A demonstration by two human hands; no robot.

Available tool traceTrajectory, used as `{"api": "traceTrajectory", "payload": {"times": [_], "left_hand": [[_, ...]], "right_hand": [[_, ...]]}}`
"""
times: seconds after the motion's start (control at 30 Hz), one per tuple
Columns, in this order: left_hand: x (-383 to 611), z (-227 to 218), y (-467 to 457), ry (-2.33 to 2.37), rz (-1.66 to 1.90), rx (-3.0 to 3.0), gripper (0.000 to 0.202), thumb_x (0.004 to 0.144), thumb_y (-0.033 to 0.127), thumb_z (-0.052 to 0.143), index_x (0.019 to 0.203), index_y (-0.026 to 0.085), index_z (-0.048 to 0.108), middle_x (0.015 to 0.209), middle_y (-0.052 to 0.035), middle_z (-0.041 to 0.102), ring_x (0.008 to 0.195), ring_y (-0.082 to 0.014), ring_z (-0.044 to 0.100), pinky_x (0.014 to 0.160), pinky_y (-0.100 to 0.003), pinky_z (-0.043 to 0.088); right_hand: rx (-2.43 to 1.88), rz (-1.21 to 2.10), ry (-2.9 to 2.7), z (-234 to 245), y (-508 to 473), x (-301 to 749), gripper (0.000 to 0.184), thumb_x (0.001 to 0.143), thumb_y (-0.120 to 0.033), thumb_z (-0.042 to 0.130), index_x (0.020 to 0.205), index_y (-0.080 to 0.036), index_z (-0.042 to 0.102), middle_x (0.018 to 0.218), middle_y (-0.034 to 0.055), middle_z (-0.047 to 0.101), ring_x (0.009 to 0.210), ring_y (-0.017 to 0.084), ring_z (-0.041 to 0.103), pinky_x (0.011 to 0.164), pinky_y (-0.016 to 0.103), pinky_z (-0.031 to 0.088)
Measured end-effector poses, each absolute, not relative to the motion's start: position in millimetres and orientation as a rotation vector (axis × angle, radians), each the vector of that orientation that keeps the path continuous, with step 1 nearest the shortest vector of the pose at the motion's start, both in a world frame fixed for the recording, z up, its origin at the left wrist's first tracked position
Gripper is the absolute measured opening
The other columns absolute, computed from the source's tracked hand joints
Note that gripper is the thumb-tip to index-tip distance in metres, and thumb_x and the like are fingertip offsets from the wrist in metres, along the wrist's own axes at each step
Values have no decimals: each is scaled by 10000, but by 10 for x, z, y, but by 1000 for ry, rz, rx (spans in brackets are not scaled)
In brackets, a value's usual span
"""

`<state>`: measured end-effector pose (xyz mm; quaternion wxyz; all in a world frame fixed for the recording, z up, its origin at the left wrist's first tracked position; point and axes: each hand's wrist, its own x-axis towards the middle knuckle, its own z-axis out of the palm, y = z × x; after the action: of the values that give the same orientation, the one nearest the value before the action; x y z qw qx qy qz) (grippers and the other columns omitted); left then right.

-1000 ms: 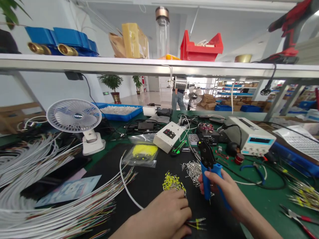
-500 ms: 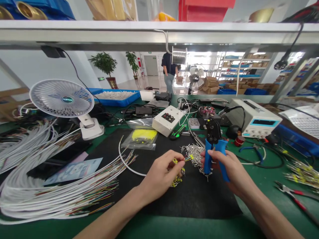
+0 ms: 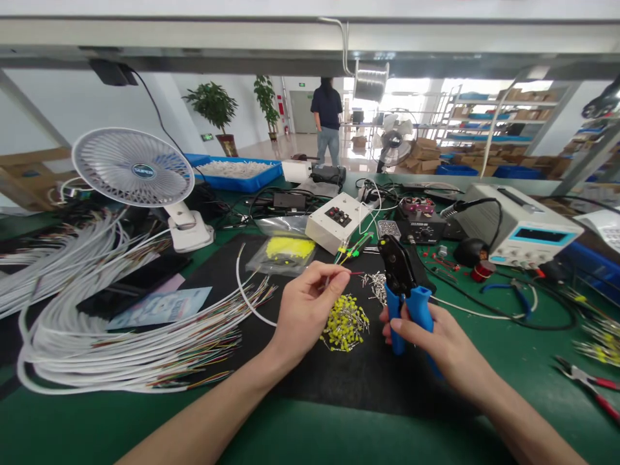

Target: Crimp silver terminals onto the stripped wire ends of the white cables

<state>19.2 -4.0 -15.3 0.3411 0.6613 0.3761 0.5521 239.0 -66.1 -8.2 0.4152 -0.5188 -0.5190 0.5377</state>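
My right hand (image 3: 426, 336) grips the blue handles of a crimping tool (image 3: 400, 284), whose black head points up and away over the black mat (image 3: 349, 381). My left hand (image 3: 307, 310) pinches a thin red wire (image 3: 356, 273) with its tip close to the tool's jaws. Below and between the hands lies a pile of small yellow parts (image 3: 345, 321). A heap of silver metal terminals (image 3: 375, 284) lies just behind the tool.
White cable bundles with coloured wire ends (image 3: 97, 336) fill the left. A desk fan (image 3: 135, 174), a bag of yellow parts (image 3: 285, 252), a white switch box (image 3: 336, 229) and a power supply (image 3: 520, 226) stand behind. Red-handled pliers (image 3: 588, 387) lie at right. A person (image 3: 327, 119) stands far back.
My left hand rose from the mat near the front edge and now holds a wire up at the tool's jaws. The right hand kept its grip on the tool. The view tilted down.
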Motion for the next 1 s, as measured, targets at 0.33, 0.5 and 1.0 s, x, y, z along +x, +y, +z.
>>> {"api": "traceTrajectory", "payload": {"times": [0.33,0.5,1.0], "left_hand": [[144,-93,-149,1114,1769,1979,128,922,179,700,1035,209,751,832,2,587,682,-87,535,597,-224,454],[140,-118,-155,1135,1777,1965,106,933,191,680,1020,195,740,840,-3,581,670,-87,530,580,-225,457],[147,-124,-146,1136,1766,1959,100,931,193,679,1009,191,741,839,-5,584,674,-90,532,598,-232,462]], "right_hand": [[-1395,1420,-1503,-167,-790,2219,419,894,-568,645,1027,-173,689,964,70,715,938,258,631,834,359,464],[-1434,1418,-1516,-189,-802,2225,460,895,-581,647,1106,-175,683,983,64,710,951,261,623,853,365,448],[-1426,1407,-1563,-205,-797,2232,397,918,-570,624,1031,-193,680,1025,57,713,987,267,620,867,367,448]]}}
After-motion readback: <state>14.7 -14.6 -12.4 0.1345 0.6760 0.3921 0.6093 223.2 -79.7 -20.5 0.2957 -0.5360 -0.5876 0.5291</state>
